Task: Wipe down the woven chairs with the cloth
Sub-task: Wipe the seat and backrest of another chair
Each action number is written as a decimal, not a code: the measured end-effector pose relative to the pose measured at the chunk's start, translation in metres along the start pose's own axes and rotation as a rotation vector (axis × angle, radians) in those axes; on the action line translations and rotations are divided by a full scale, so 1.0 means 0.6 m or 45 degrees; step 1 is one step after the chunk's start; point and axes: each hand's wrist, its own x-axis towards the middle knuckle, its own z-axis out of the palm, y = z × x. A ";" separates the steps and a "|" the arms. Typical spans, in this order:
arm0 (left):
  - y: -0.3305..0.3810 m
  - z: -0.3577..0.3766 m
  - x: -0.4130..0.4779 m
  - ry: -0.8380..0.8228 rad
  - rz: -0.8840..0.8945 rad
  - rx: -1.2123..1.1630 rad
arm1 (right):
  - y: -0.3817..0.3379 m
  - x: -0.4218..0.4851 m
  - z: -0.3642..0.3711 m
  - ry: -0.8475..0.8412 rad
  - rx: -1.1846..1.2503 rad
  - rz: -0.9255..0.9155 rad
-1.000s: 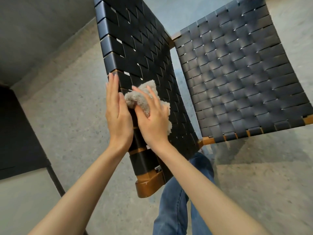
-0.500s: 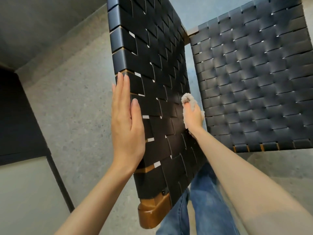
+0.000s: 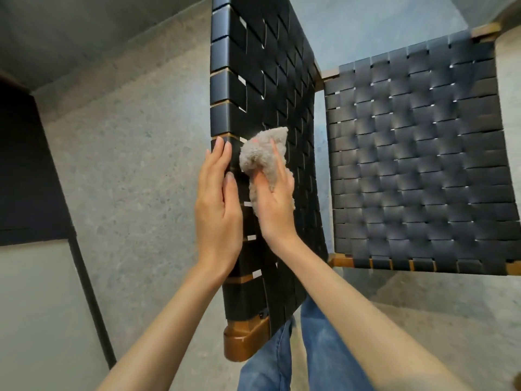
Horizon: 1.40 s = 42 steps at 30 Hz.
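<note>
A black woven chair back (image 3: 267, 80) with a brown wooden frame stands upright in front of me, its woven seat (image 3: 417, 165) stretching to the right. My left hand (image 3: 218, 207) lies flat with straight fingers against the back's left edge. My right hand (image 3: 275, 198) presses a fluffy beige cloth (image 3: 262, 156) against the woven straps just right of that edge, fingers spread over the cloth. The two hands sit side by side, nearly touching.
A grey speckled floor (image 3: 127, 165) spreads around the chair. A dark table (image 3: 25, 179) with a thin black leg stands at the left. My jeans-clad legs (image 3: 282, 356) show below the chair's wooden corner (image 3: 242, 340).
My right hand with the cloth has swept back from the right side of the chair back to its left edge. My left hand stays flat on the left edge.
</note>
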 end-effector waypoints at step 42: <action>0.012 0.051 0.199 -0.064 0.183 0.532 | 0.285 0.223 -0.112 0.188 -0.371 0.592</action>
